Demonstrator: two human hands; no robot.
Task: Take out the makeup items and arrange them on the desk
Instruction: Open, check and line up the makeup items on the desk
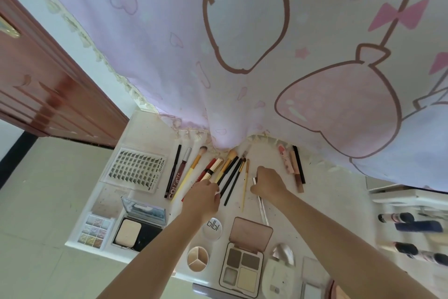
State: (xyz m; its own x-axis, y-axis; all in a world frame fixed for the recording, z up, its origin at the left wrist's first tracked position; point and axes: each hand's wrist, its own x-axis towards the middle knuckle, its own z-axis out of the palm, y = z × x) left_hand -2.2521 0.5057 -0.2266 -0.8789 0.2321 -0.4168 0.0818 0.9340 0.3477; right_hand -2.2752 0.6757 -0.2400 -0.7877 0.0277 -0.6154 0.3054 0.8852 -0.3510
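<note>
Silver-handled tool [260, 204] sat gripped in your curled right hand [268, 182]; your left hand [202, 198] pinched the brush handles [228, 178].

Both hands are over the white desk [327, 201]: left hand [202, 198] pinching the makeup brushes [230, 172] fanned toward 12 o'clock, right hand [269, 183] curled round a thin silver stick [261, 206], open eyeshadow palette [244, 267] down at 6 o'clock

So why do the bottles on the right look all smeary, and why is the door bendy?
Head view: the bottles at the right edge are blurred, probably by camera motion; the wide-angle lens tilts and curves the door. The lash tray near the middle stays sharp, and the light is soft, without hard shadows.
</note>
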